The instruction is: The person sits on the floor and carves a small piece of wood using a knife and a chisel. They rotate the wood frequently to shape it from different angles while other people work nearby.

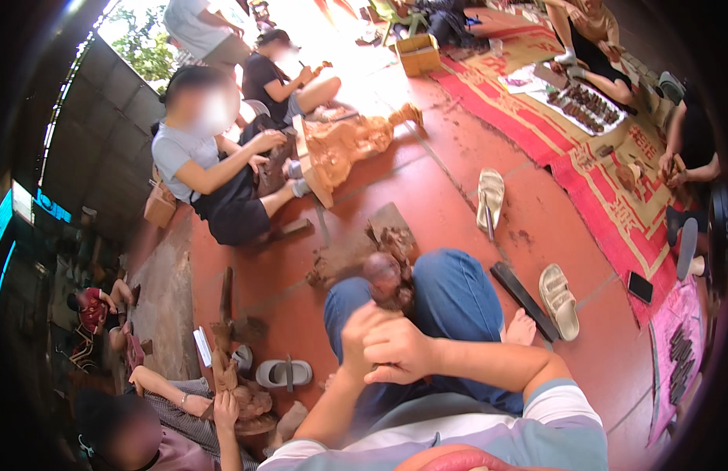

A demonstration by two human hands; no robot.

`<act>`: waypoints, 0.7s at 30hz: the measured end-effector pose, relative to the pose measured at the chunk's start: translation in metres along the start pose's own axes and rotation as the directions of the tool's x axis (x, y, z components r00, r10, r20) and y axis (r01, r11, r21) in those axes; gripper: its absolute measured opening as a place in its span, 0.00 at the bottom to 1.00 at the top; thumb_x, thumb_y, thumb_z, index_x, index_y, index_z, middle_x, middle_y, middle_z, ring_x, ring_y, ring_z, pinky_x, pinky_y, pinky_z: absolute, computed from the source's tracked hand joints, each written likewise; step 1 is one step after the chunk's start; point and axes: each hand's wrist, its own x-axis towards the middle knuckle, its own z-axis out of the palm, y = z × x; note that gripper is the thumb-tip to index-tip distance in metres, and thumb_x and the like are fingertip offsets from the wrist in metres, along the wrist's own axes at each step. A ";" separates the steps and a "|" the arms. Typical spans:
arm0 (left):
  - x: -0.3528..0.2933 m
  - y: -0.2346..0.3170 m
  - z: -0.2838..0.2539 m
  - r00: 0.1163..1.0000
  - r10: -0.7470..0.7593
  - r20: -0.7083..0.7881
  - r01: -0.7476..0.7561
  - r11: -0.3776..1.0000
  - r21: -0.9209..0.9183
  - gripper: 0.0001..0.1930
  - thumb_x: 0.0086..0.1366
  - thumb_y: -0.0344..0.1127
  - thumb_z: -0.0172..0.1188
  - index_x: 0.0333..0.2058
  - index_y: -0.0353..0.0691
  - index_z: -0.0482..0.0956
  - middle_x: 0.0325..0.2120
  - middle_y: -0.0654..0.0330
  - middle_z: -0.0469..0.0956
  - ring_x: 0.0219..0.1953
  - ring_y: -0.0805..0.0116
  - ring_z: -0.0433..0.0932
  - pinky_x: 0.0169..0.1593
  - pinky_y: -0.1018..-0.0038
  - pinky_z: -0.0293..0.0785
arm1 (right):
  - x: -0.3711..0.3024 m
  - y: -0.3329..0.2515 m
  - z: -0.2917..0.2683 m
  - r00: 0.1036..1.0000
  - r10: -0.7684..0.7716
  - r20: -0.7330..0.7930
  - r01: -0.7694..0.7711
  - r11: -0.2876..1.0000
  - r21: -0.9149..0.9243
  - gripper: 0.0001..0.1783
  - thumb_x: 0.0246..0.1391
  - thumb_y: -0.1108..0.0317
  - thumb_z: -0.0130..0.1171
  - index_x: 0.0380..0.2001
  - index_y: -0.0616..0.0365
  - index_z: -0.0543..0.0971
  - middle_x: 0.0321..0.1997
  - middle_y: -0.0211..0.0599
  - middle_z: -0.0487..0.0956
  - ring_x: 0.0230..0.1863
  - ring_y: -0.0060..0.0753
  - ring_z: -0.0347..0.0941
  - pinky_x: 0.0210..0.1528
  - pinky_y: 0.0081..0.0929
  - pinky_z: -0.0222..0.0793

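Note:
My left hand point(359, 333) and my right hand point(398, 350) are closed and pressed together above my lap. Both have their fingers curled, and whatever they hold, if anything, is hidden and blurred. Just beyond them a rounded, dark brown carved wooden piece point(384, 275) rests between my knees point(454, 294), its lower part hidden by my hands and legs. Past it, a heap of brown shavings point(340, 263) lies on a flat dark board point(391, 224).
A dark bar point(525, 300) and tan sandals point(559, 302) lie right of me; a phone point(640, 287) is farther right. Co-workers sit around, one beside a large orange wooden carving point(352, 145), another at lower left holding a carving point(242, 400). Red mats point(529, 129) cover the right side.

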 end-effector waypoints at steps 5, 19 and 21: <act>0.005 -0.001 0.004 0.995 -0.088 -0.056 0.089 0.996 0.011 0.17 0.49 0.44 0.53 0.28 0.33 0.79 0.30 0.54 0.80 0.35 0.54 0.78 0.49 0.62 0.69 | -0.004 0.007 0.007 0.999 -0.016 0.029 0.017 0.999 -0.033 0.25 0.51 0.48 0.58 0.13 0.54 0.66 0.18 0.35 0.64 0.22 0.41 0.64 0.25 0.33 0.60; -0.004 -0.002 0.004 0.993 -0.063 -0.097 0.063 0.998 0.004 0.19 0.49 0.46 0.53 0.32 0.36 0.81 0.32 0.56 0.80 0.36 0.58 0.78 0.47 0.63 0.70 | -0.004 0.008 0.013 0.996 -0.080 0.040 0.082 0.996 -0.036 0.24 0.48 0.47 0.60 0.14 0.54 0.67 0.19 0.33 0.66 0.21 0.39 0.65 0.23 0.32 0.60; -0.006 -0.008 0.010 0.978 -0.128 -0.164 0.141 0.987 0.072 0.16 0.50 0.43 0.53 0.29 0.38 0.82 0.30 0.59 0.80 0.35 0.60 0.78 0.47 0.64 0.71 | -0.009 0.009 0.018 0.995 -0.088 0.042 0.090 0.994 -0.054 0.24 0.48 0.47 0.60 0.14 0.53 0.67 0.19 0.33 0.66 0.21 0.38 0.65 0.23 0.31 0.60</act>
